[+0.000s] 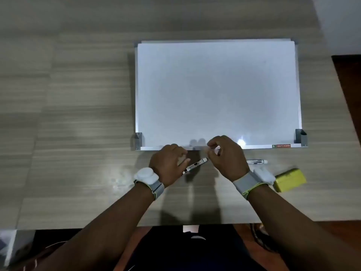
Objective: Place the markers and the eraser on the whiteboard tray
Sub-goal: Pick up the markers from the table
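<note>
Below the whiteboard's (216, 90) near edge, your left hand (168, 165) curls over one marker (195, 165), fingers bent around its lower end; whether they actually clamp it you cannot tell. Your right hand (227, 155) pinches something small and dark, unclear what. Just beyond that wrist lies a second marker (256, 161), then the yellow eraser (290, 179) on the table (68, 114).

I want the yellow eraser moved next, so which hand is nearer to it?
Right. The right hand is just left of the yellow eraser, its wrist almost beside it. The left hand is farther left, over a marker.
</note>
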The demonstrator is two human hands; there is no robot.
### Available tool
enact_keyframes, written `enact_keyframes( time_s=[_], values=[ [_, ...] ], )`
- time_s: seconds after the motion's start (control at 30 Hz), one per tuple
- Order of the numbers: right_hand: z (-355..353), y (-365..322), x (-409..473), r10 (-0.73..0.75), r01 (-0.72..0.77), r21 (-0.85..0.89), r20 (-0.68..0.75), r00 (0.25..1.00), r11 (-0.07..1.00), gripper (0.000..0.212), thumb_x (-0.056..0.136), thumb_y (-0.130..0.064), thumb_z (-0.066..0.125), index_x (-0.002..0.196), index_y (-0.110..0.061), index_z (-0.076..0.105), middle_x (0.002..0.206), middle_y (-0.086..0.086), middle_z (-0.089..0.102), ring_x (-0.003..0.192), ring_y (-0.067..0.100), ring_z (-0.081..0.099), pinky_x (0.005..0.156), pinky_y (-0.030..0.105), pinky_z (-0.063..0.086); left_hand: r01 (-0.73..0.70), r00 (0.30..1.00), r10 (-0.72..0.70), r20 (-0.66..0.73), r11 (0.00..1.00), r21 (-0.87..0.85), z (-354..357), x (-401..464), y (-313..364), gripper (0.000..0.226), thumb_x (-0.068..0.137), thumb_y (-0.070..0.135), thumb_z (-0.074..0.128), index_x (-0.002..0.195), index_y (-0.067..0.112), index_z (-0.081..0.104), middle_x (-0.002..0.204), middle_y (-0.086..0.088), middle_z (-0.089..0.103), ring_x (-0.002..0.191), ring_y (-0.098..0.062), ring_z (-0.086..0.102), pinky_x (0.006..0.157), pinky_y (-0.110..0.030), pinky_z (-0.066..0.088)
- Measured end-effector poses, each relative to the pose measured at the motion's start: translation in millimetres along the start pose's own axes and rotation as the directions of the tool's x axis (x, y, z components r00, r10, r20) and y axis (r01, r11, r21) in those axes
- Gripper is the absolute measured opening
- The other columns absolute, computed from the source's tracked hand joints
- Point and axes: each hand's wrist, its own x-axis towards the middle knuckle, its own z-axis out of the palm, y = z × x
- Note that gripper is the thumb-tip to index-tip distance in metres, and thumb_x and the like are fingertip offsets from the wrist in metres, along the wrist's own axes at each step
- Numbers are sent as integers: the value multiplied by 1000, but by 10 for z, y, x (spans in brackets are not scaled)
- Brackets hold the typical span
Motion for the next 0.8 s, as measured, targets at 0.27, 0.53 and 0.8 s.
enact_keyframes(
  time_s=[0.27,0.53,0.8],
  values=[
    [46,86,-192,97,-95,-83,17,995,992,12,81,-14,76,91,-12,69,90,7,69,72,24,63,71,36,54,-27,946,-33,322,983,180,240,13,-87,21,89,35,60,102,21,69,105,-2,67,99,-29,62,75,-36,51],
    [41,303,-482,293,-277,-227,37,955,934,9,81,-13,74,90,-12,71,94,11,68,86,34,66,74,41,56,-35,993,23,120,995,97,-401,409,-291,20,85,40,69,102,31,72,102,6,73,99,-20,66,73,-28,43],
    [16,513,-789,497,-458,-357,20,867,814,19,87,-14,68,104,-5,68,104,23,64,94,45,65,76,45,53,87,928,-134,346,985,149,-820,1031,-475,22,76,42,79,94,30,78,88,9,79,82,-14,73,72,-26,56]
  ],
)
